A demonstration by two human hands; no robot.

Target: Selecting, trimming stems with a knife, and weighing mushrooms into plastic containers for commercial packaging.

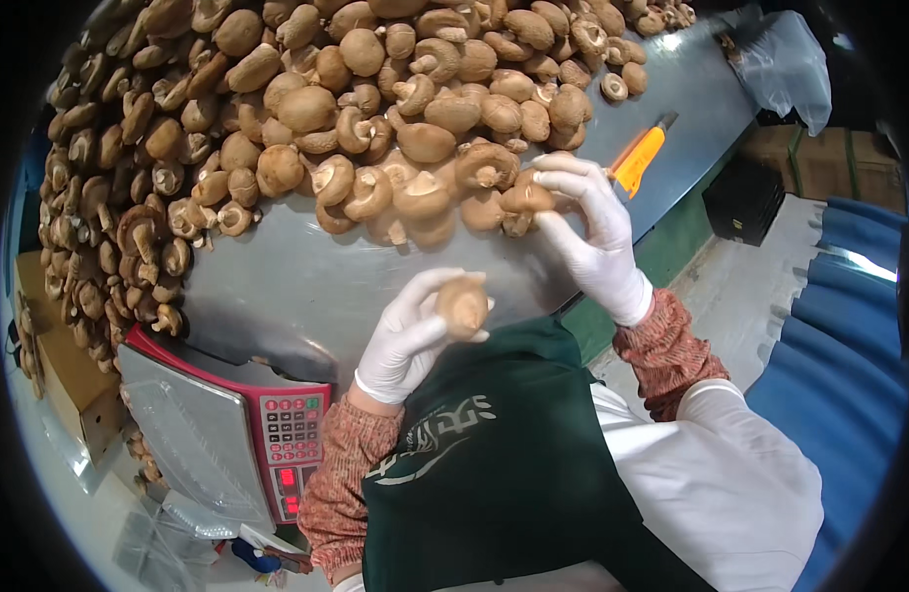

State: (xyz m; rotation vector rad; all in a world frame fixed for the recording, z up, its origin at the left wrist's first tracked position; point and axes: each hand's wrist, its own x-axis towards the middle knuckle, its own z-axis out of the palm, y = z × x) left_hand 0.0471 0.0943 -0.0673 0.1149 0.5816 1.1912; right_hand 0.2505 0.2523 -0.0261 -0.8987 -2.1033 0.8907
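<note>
Both my hands wear white gloves. In my left hand (413, 333) is a shiitake mushroom (463, 307), gripped between thumb and fingers above the near edge of the metal table (277, 259). My right hand (591, 229) has its thumb and fingertips around another brown shiitake mushroom (527, 194) at the right front of a large heap of shiitake mushrooms (425, 111). Whether that mushroom is lifted off its neighbours, I cannot tell. Several mushrooms lie stem up along the heap's front edge, between my two hands.
An orange utility knife (639, 159) lies on the table, blade exposed, just beyond my right hand. A red digital scale (291, 422) with a metal pan (195, 436) stands at left. A clear plastic bag (783, 70) hangs at the far right corner. Cardboard boxes (828, 159) and a black crate (743, 200) stand below.
</note>
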